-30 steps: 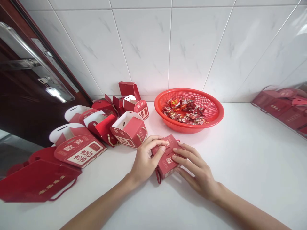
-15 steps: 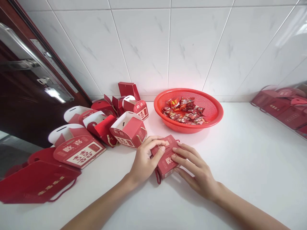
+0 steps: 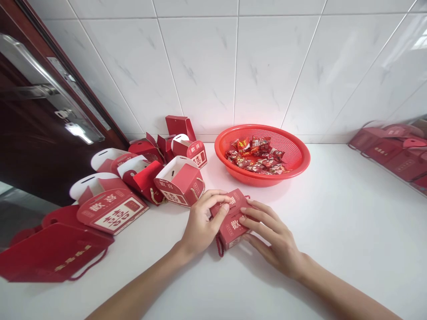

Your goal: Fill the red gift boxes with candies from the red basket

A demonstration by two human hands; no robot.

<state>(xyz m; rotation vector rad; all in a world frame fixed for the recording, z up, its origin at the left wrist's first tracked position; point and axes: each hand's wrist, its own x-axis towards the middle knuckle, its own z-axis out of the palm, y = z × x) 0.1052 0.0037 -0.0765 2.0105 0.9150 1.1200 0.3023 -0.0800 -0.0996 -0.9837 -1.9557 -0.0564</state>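
A small red candy box (image 3: pixel 232 227) with pale printed characters and a dark red cord handle sits on the white tabletop, its top flaps folded flat. From its left side, my left hand (image 3: pixel 204 218) grips it, thumb and forefinger pressing on the top. My right hand (image 3: pixel 276 232) holds the opposite side, with fingers laid over the top and the thumb low against the front edge. Just behind the box stands a red plastic colander (image 3: pixel 302 171) containing wrapped candies (image 3: pixel 258 153). The inside of the box is hidden.
Several red gift boxes with raised flaps crowd the left, among them a white-lined box (image 3: pixel 178 178) with rope handles and a large red box (image 3: pixel 60 253). A tiled wall (image 3: pixel 207 66) borders the back. A dark door (image 3: pixel 30 146) with keys stands at left.
Both hands keep the same hold on the candy box. The whole view has shifted very slightly.
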